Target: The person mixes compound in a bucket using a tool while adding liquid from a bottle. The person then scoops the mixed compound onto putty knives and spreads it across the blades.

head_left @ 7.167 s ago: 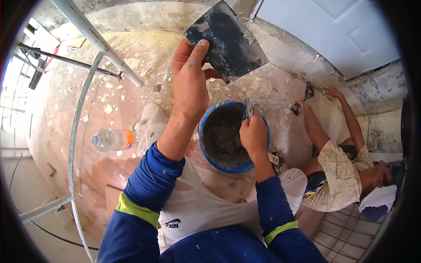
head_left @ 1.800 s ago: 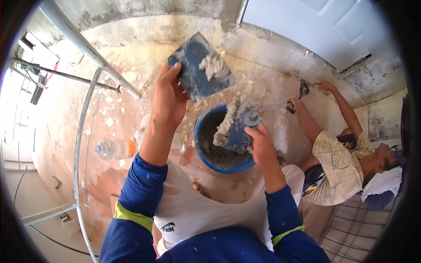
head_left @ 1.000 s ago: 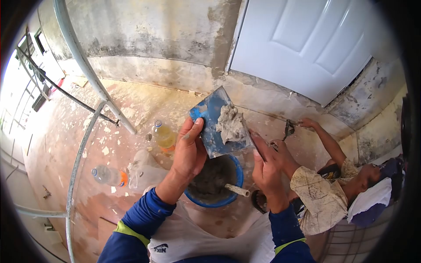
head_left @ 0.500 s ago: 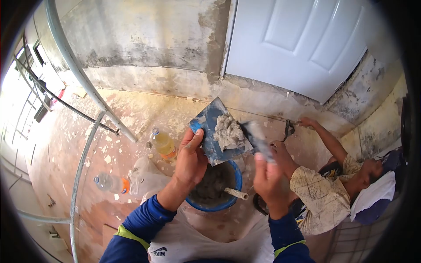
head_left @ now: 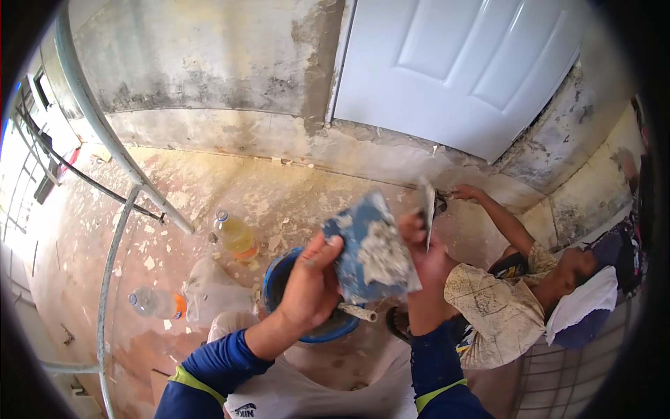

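My left hand [head_left: 314,283] grips the edge of a flat blue mortar board [head_left: 349,230], thumb on top. A lump of wet grey mortar [head_left: 384,255] lies on the board, which is slightly blurred. Closed around a trowel [head_left: 430,216], my right hand [head_left: 427,265] is just right of the board. The trowel's blade stands nearly edge-on and points up; its handle is mostly hidden by my fingers. Below the board sits a blue bucket [head_left: 272,272], partly covered by my left hand and forearm. A pale, mortar-crusted stick [head_left: 357,311] juts over its rim.
A co-worker [head_left: 495,307] crouches at right, an arm stretched to the wall base. A bottle of yellow liquid [head_left: 236,241], a clear bottle [head_left: 157,304] and a plastic bag [head_left: 216,293] are at left. Metal scaffold tubes [head_left: 105,119] rise beyond them. A white door [head_left: 453,63] stands ahead.
The board with mortar has moved right and down, away from over the bucket's far rim. My right hand has turned the trowel upright and raised it. The view has shifted slightly right.
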